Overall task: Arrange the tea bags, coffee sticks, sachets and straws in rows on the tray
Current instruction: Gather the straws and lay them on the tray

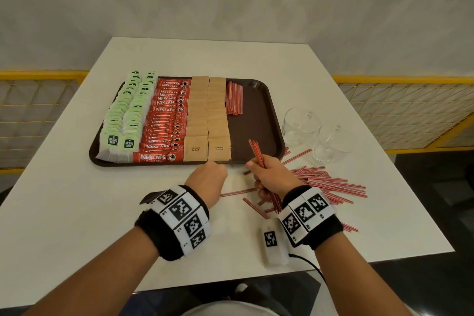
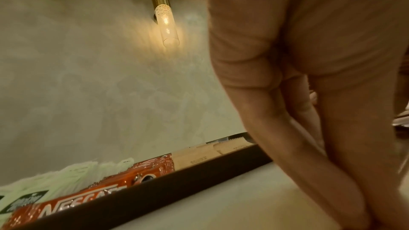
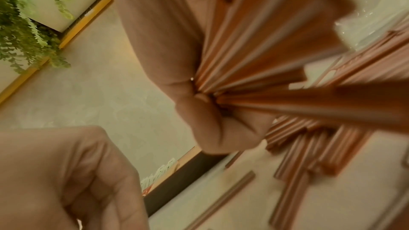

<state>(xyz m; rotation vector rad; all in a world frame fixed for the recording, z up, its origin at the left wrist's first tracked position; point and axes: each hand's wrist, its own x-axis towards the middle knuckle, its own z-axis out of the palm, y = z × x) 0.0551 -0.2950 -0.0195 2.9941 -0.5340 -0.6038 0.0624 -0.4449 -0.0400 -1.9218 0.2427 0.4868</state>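
A brown tray (image 1: 256,123) holds green tea bags (image 1: 125,115) in two rows at the left, then red coffee sticks (image 1: 164,120), then two rows of brown sugar sachets (image 1: 207,115). A small row of red-and-white straws (image 1: 234,97) lies at the tray's back right. My right hand (image 1: 259,172) grips a bundle of straws (image 1: 256,152) that slants over the tray's front right corner; in the right wrist view the held bundle (image 3: 254,59) fans out. My left hand (image 1: 213,169) hovers at the tray's front rim with fingers loosely bent, and I see nothing in it.
Many loose straws (image 1: 325,182) are scattered on the white table right of my right hand, some under it. Two clear glass cups (image 1: 301,126) (image 1: 331,146) stand right of the tray. A white tagged device (image 1: 273,244) lies near the table's front edge.
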